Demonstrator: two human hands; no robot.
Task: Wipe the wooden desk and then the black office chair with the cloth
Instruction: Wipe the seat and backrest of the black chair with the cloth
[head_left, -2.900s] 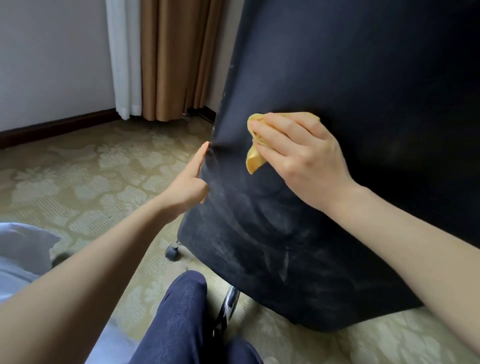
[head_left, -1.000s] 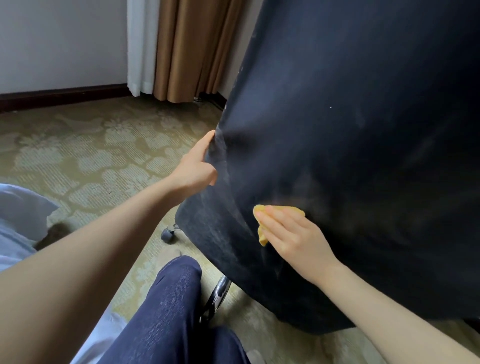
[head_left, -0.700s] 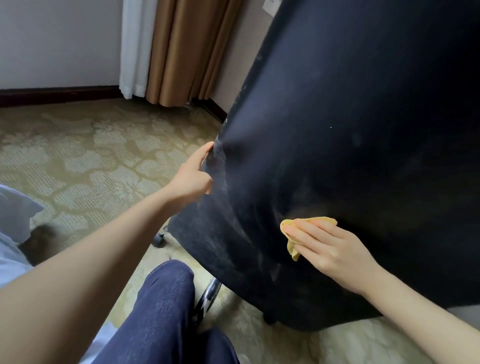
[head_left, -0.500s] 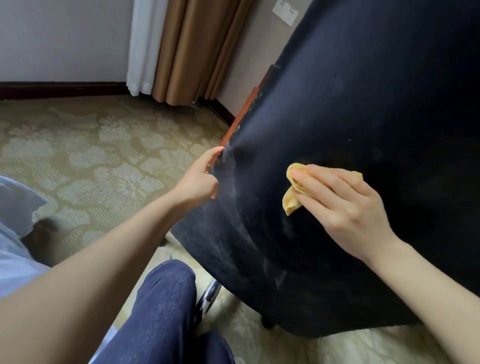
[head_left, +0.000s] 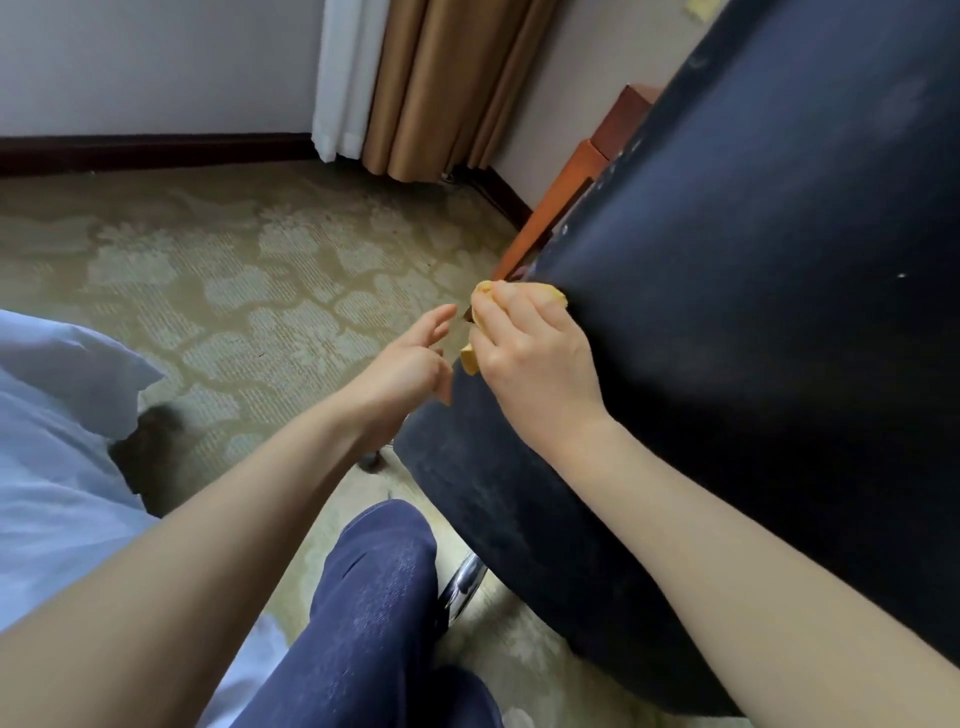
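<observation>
The black office chair (head_left: 753, 291) fills the right half of the view, its dusty backrest turned toward me. My right hand (head_left: 535, 353) grips the yellow cloth (head_left: 470, 358) and presses it on the backrest's left edge. The cloth shows only above and left of the fingers. My left hand (head_left: 410, 364) hovers just left of that edge with its fingers spread and loose, holding nothing. A corner of the wooden desk (head_left: 571, 192) shows behind the chair.
Patterned carpet (head_left: 234, 291) covers the floor to the left. Tan and white curtains (head_left: 431, 83) hang at the back wall. My knee in blue trousers (head_left: 374, 597) is bent below the chair, next to its chrome base leg (head_left: 462, 587). A white shirt (head_left: 57, 467) lies at lower left.
My right hand has slid the cloth up and left, from the middle of the backrest to its left edge. My left hand has let go of that edge and opened.
</observation>
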